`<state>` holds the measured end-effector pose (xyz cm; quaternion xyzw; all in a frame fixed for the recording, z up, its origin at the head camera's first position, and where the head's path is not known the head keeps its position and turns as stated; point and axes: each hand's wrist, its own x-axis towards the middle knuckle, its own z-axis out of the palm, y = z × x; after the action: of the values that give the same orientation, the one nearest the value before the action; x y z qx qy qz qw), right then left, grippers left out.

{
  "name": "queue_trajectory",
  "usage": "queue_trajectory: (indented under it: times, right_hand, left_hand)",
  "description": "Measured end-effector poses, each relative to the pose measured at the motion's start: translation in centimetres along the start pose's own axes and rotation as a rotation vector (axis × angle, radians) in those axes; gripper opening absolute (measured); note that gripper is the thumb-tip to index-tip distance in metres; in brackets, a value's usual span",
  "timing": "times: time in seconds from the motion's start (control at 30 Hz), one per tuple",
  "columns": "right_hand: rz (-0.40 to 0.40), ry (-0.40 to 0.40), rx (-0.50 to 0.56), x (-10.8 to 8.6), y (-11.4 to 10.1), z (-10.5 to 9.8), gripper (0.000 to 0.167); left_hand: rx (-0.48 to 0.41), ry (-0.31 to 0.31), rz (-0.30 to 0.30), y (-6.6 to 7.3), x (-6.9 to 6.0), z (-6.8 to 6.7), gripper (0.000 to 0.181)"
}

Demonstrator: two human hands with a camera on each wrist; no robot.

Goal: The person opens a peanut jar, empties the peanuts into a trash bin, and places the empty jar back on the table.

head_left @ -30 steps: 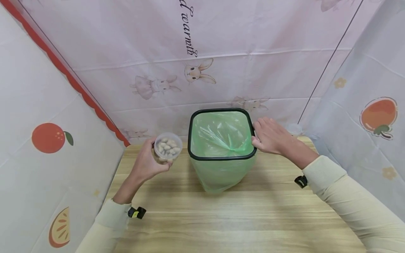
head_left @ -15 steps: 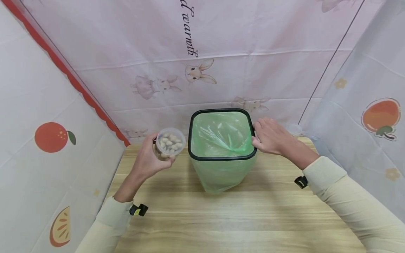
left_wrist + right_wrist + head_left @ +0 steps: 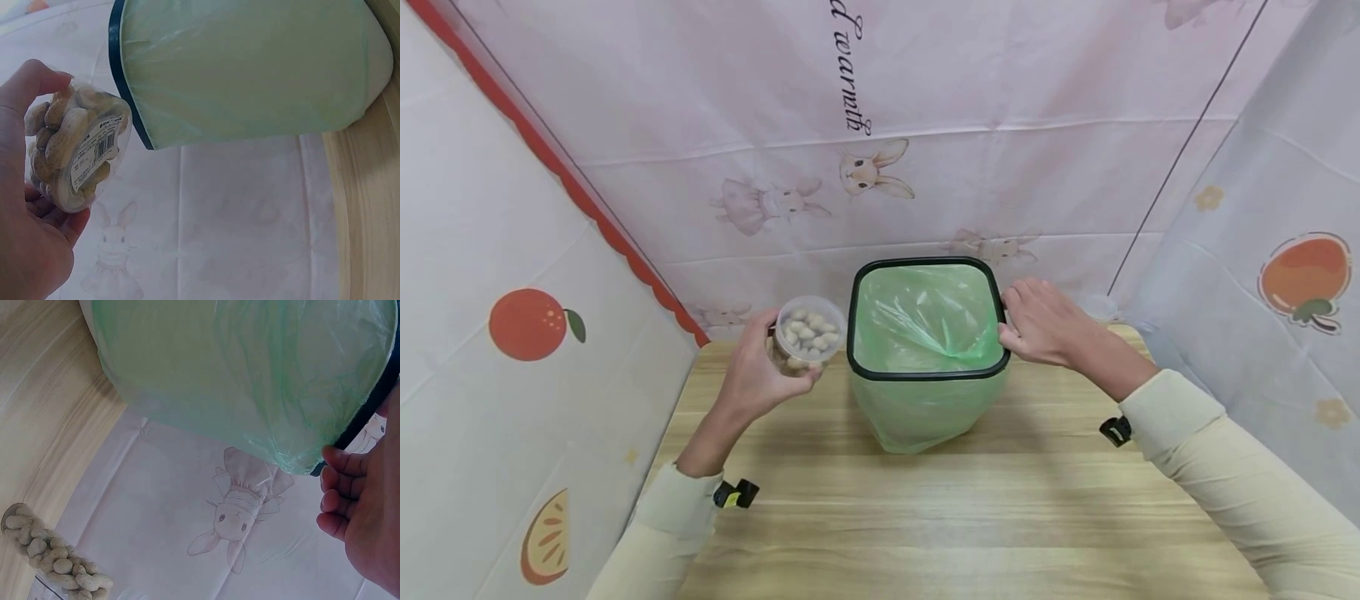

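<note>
My left hand grips a clear plastic jar of unshelled peanuts, held up left of the bin and tilted toward it. In the left wrist view the jar shows a barcode label on its base, with fingers and thumb round its side. A trash bin with a black square rim and a green bag liner stands at the table's back middle. My right hand holds the bin's right rim; in the right wrist view curled fingers meet the black rim.
Another clear container of peanuts stands on the table, seen in the right wrist view. Its pale top shows behind my right wrist in the head view. Printed cloth walls surround the wooden table.
My left hand has moved the peanut jar slightly right and away from me, closer to the bin, with its tilt changing a little. The right hand stays on the rim.
</note>
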<state>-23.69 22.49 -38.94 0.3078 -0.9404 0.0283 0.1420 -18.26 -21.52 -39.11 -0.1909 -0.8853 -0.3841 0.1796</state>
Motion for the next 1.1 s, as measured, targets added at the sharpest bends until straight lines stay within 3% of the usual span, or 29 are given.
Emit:
queue_trajectory:
  times: [0.6,1.1]
  right_hand:
    - [0.030,-0.041,0.065,-0.1,-0.2,-1.0,0.034]
    - [0.037,-0.084,0.075,-0.1,-0.3,-1.5,0.035]
  left_hand:
    - [-0.038,0.007,0.049,2.1,1.2,-0.8,0.093]
    - [-0.024,0.003,0.055,2.9,2.1,-0.6,0.092]
